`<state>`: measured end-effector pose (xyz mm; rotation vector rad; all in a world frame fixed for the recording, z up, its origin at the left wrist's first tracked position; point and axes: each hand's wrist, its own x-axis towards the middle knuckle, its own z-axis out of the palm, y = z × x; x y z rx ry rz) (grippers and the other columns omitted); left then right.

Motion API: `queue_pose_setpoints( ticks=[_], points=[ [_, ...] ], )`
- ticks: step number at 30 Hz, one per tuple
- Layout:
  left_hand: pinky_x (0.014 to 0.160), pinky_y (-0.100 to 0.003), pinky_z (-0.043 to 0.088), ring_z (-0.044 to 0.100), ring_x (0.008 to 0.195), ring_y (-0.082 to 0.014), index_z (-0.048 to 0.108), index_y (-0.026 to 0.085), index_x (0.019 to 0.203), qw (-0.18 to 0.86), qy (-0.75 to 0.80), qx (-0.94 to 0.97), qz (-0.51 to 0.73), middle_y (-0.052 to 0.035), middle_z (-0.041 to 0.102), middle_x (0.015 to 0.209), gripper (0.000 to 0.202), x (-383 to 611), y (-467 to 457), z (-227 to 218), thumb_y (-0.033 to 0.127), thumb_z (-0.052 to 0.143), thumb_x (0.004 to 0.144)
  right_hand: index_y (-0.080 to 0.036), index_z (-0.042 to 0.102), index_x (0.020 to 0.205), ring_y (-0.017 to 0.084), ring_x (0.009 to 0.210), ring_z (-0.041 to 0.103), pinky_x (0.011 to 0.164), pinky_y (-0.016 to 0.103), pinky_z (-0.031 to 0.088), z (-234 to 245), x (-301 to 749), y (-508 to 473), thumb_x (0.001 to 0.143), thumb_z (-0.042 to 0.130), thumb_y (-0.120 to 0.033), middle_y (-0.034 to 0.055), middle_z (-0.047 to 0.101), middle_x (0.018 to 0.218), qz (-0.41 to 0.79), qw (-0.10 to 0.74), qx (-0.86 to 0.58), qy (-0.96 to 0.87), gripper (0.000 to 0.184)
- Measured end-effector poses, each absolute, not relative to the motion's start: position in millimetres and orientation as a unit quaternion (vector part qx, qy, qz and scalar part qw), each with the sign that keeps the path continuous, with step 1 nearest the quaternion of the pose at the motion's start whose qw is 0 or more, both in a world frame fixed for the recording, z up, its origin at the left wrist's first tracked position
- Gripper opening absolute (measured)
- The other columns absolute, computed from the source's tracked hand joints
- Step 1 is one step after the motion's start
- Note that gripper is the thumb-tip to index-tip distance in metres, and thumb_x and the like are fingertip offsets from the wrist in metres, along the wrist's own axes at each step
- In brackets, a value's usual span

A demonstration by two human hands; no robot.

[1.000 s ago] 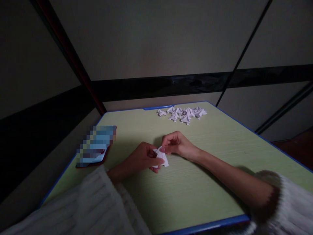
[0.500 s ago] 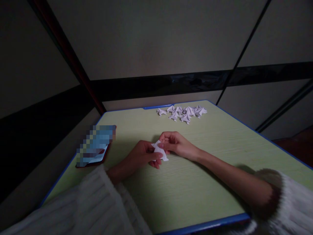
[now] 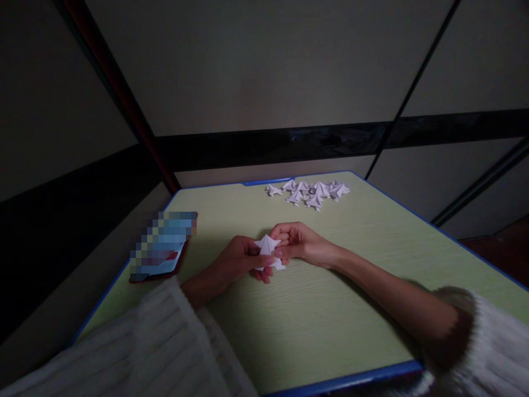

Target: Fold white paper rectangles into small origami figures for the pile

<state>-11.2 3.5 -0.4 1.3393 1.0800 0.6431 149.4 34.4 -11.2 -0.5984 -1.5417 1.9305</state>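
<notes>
A small white origami frog [image 3: 266, 246], with a pointed top and corners spread to both sides, is held over the middle of the table. My left hand [image 3: 242, 258] pinches its lower left part, thumb in front and fingers behind. On the other side, my right hand [image 3: 300, 242] has its thumb at the paper's right edge, its fingers curled behind. The fingertips hide part of the lower folds.
Several similar folded white paper figures [image 3: 318, 190] sit grouped near the far edge of the light green table [image 3: 330, 320], which has a blue rim. A phone or tablet [image 3: 165, 248] in a red case lies at the left. Cabinet panels [image 3: 268, 66] stand behind.
My right thumb has shifted down and right off the paper's upper part. The figure's pointed top and right corner now show. My left hand keeps its hold.
</notes>
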Motion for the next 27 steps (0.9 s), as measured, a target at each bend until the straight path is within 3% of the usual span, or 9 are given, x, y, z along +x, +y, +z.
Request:
queue_pose_setpoints(
  ticks=[18,27],
  points=[
    [0.038,-0.017,0.039,0.052,0.036,-0.0085,0.058,0.008,0.051,0.615,0.463,0.585,0.254,0.0002,0.058,0.042,0.019,-11.7,3.0,0.5,0.025,0.066,0.056,-0.010,0.051,0.054,0.004,0.041,0.042,0.044,0.019,0.033,-4.0,143.2,27.5,0.058,0.063,-0.022,-0.0036,0.050,0.045,0.657,0.289,-0.295,-0.631,0.018],
    [0.037,-0.019,0.039,0.052,0.035,-0.0092,0.059,0.009,0.059,0.621,0.437,0.608,0.231,0.0013,0.058,0.044,0.012,-13.0,3.9,-2.0,0.021,0.063,0.058,-0.010,0.051,0.051,0.005,0.044,0.039,0.046,0.020,0.029,-0.5,143.2,21.2,0.066,0.051,-0.018,-0.0041,0.044,0.045,0.624,0.300,-0.294,-0.659,0.017]
  ],
)
